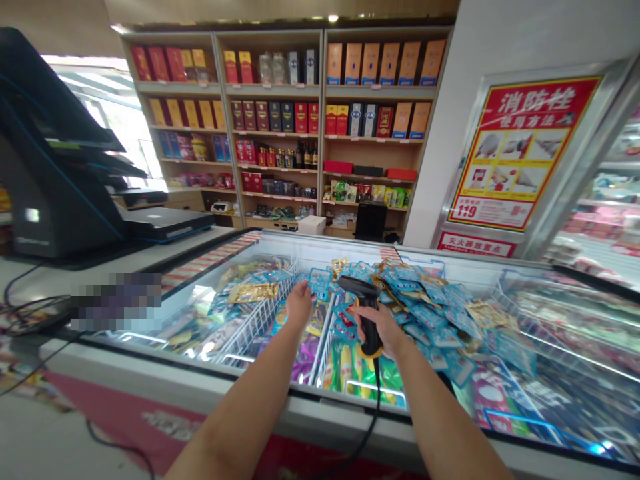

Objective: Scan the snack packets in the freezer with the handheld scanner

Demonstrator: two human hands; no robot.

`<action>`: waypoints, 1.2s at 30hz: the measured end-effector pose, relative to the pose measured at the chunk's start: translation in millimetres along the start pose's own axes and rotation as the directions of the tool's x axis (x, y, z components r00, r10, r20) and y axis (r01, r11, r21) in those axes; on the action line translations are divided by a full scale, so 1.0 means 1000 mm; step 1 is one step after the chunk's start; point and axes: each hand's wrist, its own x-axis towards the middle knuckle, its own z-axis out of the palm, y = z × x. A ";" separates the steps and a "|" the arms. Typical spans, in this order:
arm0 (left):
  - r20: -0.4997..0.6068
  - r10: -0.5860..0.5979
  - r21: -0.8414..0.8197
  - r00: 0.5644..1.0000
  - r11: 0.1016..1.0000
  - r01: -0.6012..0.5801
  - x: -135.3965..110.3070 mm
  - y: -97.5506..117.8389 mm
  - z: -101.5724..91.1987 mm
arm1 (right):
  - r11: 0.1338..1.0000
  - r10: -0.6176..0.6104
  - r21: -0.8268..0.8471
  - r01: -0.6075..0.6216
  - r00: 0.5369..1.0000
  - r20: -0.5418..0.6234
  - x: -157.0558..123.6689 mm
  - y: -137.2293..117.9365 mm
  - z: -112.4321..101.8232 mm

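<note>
My right hand (384,325) is wrapped round the grip of a black and yellow barcode scanner (370,330), its head pointing left and its cable hanging down over the freezer's front. To the left of it, my left hand (299,305) pinches the edge of a blue ice cream packet (320,283) above the wire baskets. A large heap of blue ice cream packets (430,300) lies right of the scanner, with gold wrappers (487,313) among them. Below the scanner, green and yellow corn-shaped ice cream packs (350,367) sit in a basket.
White wire dividers (265,327) split the chest freezer (180,387). Glass lids cover its left and right ends. A point-of-sale terminal (55,180) stands on the counter at left, with loose cables (37,303). Shelves of boxed goods (275,117) line the back wall.
</note>
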 end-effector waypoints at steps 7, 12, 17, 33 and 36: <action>0.026 -0.024 0.029 0.999 0.999 0.023 -0.004 0.004 0.000 | 1.000 0.008 -0.003 -0.008 1.000 0.010 0.001 0.001 -0.001; 0.019 -0.026 0.058 0.999 0.998 0.025 -0.007 0.008 -0.001 | 1.000 0.014 -0.016 -0.013 1.000 0.009 0.002 0.003 -0.002; 0.027 -0.029 0.038 0.999 0.999 0.028 -0.007 0.009 0.000 | 1.000 0.002 0.001 -0.002 1.000 0.003 0.002 0.003 -0.001; -0.396 -0.081 -0.315 0.915 0.948 -0.053 0.017 0.008 -0.019 | 1.000 -0.010 0.018 0.010 1.000 -0.015 0.005 0.004 -0.007; -0.448 -0.102 -0.323 0.888 0.945 -0.055 0.023 0.008 -0.029 | 1.000 -0.004 0.016 0.005 1.000 -0.016 0.006 0.006 -0.007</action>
